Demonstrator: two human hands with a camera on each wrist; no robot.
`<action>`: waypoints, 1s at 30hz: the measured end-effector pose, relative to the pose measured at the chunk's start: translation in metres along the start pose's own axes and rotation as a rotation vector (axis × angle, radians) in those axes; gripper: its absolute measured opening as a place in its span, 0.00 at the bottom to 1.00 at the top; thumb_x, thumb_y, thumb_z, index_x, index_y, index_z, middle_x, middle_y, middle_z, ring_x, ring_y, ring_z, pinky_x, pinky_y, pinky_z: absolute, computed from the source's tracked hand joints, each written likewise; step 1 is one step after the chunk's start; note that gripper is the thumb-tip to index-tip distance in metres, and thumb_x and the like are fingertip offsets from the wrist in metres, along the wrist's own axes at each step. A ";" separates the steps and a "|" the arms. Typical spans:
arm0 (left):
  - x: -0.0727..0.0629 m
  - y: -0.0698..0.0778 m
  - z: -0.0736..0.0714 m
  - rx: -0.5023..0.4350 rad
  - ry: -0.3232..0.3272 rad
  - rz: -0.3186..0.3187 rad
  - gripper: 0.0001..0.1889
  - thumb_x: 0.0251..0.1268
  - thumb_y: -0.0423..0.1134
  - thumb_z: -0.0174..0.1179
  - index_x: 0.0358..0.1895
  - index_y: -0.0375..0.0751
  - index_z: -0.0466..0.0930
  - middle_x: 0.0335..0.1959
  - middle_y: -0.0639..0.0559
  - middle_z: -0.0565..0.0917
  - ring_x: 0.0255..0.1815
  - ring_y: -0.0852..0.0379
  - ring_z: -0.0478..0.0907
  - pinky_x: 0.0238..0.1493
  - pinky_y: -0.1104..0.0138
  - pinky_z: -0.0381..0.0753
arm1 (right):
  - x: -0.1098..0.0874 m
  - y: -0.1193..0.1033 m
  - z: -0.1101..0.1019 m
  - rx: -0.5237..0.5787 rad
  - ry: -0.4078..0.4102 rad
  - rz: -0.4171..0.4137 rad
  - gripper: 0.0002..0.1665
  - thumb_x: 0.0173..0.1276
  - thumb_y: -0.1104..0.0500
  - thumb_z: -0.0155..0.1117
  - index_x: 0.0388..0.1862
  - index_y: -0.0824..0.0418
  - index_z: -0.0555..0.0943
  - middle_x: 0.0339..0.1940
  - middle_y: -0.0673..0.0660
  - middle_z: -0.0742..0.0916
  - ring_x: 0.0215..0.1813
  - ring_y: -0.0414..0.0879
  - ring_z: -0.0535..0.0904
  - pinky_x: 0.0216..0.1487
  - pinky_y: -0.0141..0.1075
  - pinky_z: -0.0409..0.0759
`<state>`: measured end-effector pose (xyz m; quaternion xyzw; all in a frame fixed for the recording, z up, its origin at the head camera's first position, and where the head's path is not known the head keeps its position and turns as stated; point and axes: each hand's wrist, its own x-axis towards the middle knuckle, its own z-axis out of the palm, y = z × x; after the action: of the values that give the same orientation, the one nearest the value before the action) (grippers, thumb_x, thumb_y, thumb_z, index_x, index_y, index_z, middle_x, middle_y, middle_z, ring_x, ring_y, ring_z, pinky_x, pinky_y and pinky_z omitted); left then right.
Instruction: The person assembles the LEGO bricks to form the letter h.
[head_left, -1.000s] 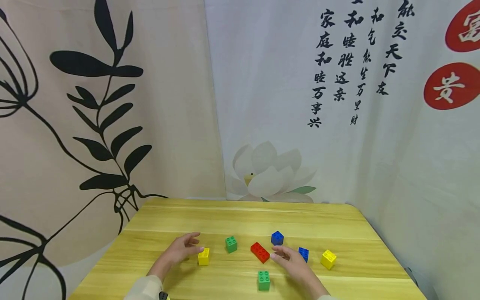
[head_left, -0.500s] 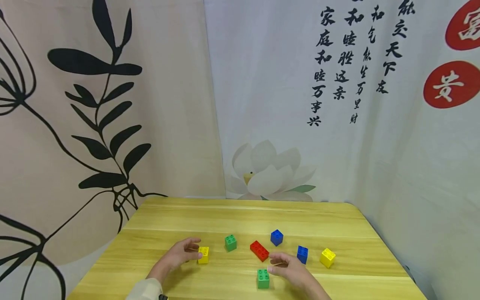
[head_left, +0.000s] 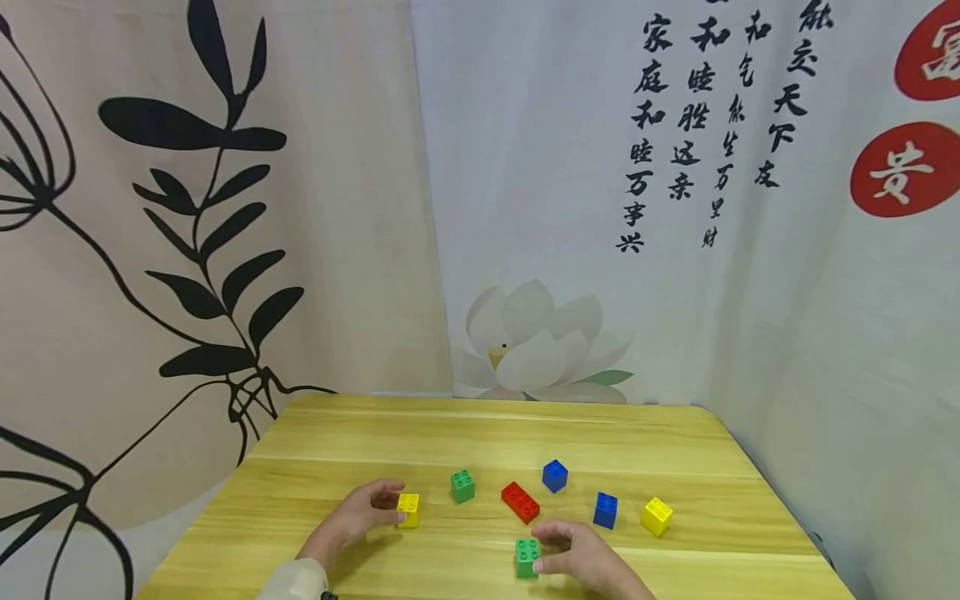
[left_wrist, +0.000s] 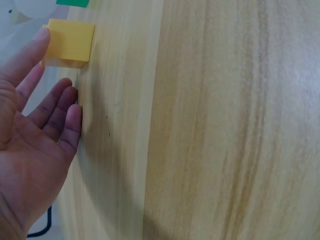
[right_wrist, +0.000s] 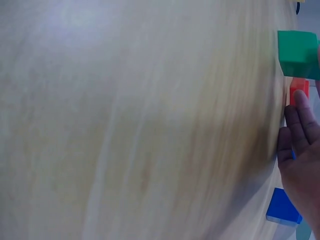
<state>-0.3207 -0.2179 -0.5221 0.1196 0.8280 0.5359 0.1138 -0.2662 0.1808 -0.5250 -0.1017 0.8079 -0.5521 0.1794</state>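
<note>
In the head view, my left hand is at the left side of a yellow building block. Its thumb overlaps the block's near left edge, and its index finger curves behind. From the left wrist view, the thumb tip lies against the yellow block while the other fingers sit below it; whether they touch is unclear. My right hand is beside a green block near the front, thumb at its right edge and index finger behind its far corner. The right wrist view cuts off part of this green block.
Another green block, a longer red block, a blue block, a second blue block and another yellow block lie spread on the wooden table. Printed cloth hangs behind it.
My right hand has come nearer and leftward, from beside the red block to the near green block. My left hand has lowered slightly beside the yellow block. The blocks stay in place.
</note>
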 end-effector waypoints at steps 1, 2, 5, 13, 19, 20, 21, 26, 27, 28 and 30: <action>0.000 0.000 0.000 0.002 0.003 0.000 0.33 0.60 0.38 0.71 0.65 0.26 0.69 0.55 0.40 0.79 0.56 0.40 0.74 0.56 0.49 0.76 | 0.000 0.000 0.000 0.000 -0.001 -0.001 0.28 0.60 0.57 0.75 0.58 0.63 0.80 0.56 0.58 0.83 0.58 0.56 0.77 0.60 0.55 0.73; 0.000 -0.001 0.001 0.009 0.006 0.002 0.33 0.60 0.38 0.71 0.65 0.26 0.69 0.55 0.41 0.79 0.56 0.40 0.74 0.56 0.49 0.75 | 0.000 0.000 0.000 -0.001 -0.002 -0.002 0.27 0.60 0.57 0.76 0.58 0.63 0.80 0.56 0.58 0.83 0.57 0.56 0.77 0.60 0.55 0.73; 0.001 -0.002 0.002 0.022 0.013 0.008 0.33 0.60 0.38 0.71 0.65 0.26 0.70 0.55 0.41 0.80 0.56 0.40 0.75 0.57 0.48 0.75 | -0.001 -0.001 0.001 0.006 -0.002 -0.006 0.27 0.60 0.58 0.76 0.57 0.63 0.81 0.55 0.58 0.83 0.57 0.55 0.77 0.59 0.55 0.74; 0.003 -0.004 0.003 0.036 0.013 0.023 0.29 0.62 0.36 0.69 0.63 0.25 0.71 0.53 0.41 0.81 0.54 0.43 0.76 0.53 0.53 0.78 | -0.001 0.001 0.000 0.017 -0.009 -0.007 0.24 0.60 0.59 0.75 0.55 0.62 0.82 0.55 0.57 0.84 0.57 0.55 0.78 0.58 0.52 0.76; 0.002 -0.003 0.005 0.053 0.036 0.019 0.27 0.61 0.37 0.70 0.61 0.27 0.74 0.50 0.46 0.82 0.51 0.47 0.77 0.51 0.55 0.79 | 0.001 0.001 0.002 -0.010 -0.004 -0.019 0.23 0.60 0.58 0.75 0.54 0.61 0.82 0.55 0.59 0.84 0.58 0.58 0.78 0.58 0.54 0.76; 0.002 -0.003 0.005 0.051 0.036 0.016 0.27 0.61 0.37 0.70 0.61 0.27 0.74 0.50 0.46 0.82 0.51 0.47 0.77 0.51 0.55 0.79 | 0.001 0.000 0.002 -0.017 -0.001 -0.024 0.23 0.60 0.58 0.75 0.54 0.61 0.82 0.55 0.59 0.84 0.58 0.58 0.78 0.58 0.54 0.76; 0.001 -0.003 0.005 0.051 0.039 0.014 0.27 0.61 0.37 0.70 0.61 0.27 0.75 0.50 0.46 0.82 0.51 0.47 0.77 0.51 0.55 0.79 | 0.002 0.000 0.003 -0.024 0.002 -0.026 0.23 0.60 0.58 0.75 0.54 0.60 0.82 0.55 0.59 0.84 0.58 0.58 0.78 0.58 0.55 0.75; 0.001 -0.003 0.005 0.051 0.039 0.018 0.27 0.61 0.37 0.70 0.61 0.26 0.74 0.50 0.45 0.82 0.52 0.46 0.77 0.52 0.54 0.79 | 0.004 -0.001 0.008 -0.040 0.018 -0.067 0.23 0.60 0.57 0.75 0.54 0.60 0.82 0.53 0.58 0.85 0.56 0.58 0.78 0.57 0.56 0.75; 0.001 -0.002 0.005 0.049 0.040 0.015 0.27 0.61 0.37 0.70 0.61 0.26 0.74 0.50 0.46 0.82 0.52 0.47 0.77 0.52 0.54 0.79 | 0.004 -0.001 0.009 -0.042 0.021 -0.072 0.23 0.60 0.57 0.75 0.54 0.60 0.82 0.53 0.57 0.85 0.56 0.57 0.79 0.57 0.56 0.75; 0.001 -0.002 0.004 0.048 0.040 0.015 0.28 0.61 0.38 0.70 0.61 0.26 0.74 0.50 0.46 0.82 0.52 0.47 0.77 0.52 0.54 0.79 | 0.004 -0.001 0.009 -0.047 0.025 -0.079 0.23 0.60 0.57 0.75 0.54 0.61 0.82 0.53 0.57 0.85 0.56 0.57 0.79 0.57 0.56 0.75; 0.002 -0.003 0.004 0.047 0.040 0.012 0.27 0.61 0.38 0.70 0.60 0.27 0.75 0.49 0.47 0.82 0.51 0.48 0.77 0.52 0.55 0.79 | 0.006 -0.001 0.011 -0.055 0.032 -0.082 0.24 0.60 0.56 0.75 0.54 0.60 0.82 0.52 0.56 0.85 0.56 0.57 0.79 0.57 0.56 0.75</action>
<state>-0.3213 -0.2151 -0.5263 0.1166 0.8417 0.5193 0.0911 -0.2672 0.1691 -0.5283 -0.1310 0.8205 -0.5383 0.1409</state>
